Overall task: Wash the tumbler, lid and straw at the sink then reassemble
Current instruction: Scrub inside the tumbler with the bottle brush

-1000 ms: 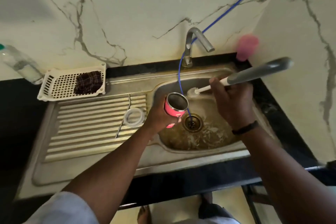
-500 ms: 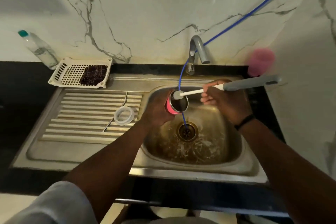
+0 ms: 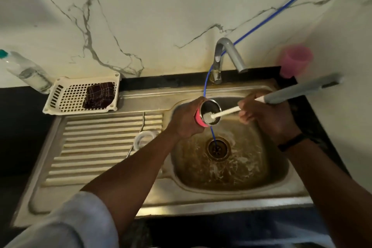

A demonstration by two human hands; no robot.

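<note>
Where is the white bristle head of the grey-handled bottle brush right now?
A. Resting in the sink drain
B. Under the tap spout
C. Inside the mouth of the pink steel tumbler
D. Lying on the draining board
C: the white bristle head of the grey-handled bottle brush sits inside the mouth of the pink steel tumbler, which the left hand grips over the steel sink basin.

Brush (image 3: 209, 118) inside hand-held tumbler (image 3: 201, 121)

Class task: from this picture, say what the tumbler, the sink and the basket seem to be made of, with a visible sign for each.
Tumbler: likely steel, shiny grey inside, pink coating outside.
Sink: stainless steel by its ribbed, reflective surface, dulled by brownish staining.
Basket: probably plastic, matte cream with moulded lattice holes.
</note>
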